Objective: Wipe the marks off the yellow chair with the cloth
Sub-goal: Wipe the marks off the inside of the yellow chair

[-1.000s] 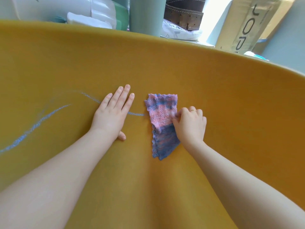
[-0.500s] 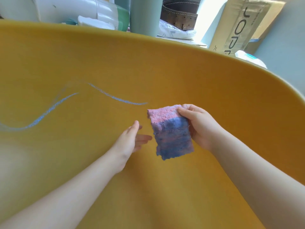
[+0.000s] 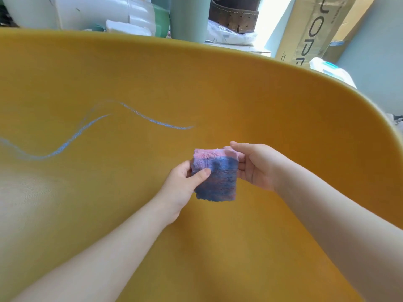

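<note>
The cloth (image 3: 214, 175), pink along its top edge and blue below, hangs upright in front of the yellow chair (image 3: 239, 94), its long axis running top to bottom and its flat face toward the camera. The left hand (image 3: 183, 186) pinches its left edge, thumb across the front. The right hand (image 3: 258, 165) grips the upper right corner with curled fingers. Blue chalk marks (image 3: 152, 120) curve across the chair's surface to the upper left, apart from the cloth. Beyond the chair's rim stand a cardboard box (image 3: 314, 29) and a pale green cylinder (image 3: 188, 18).
</note>
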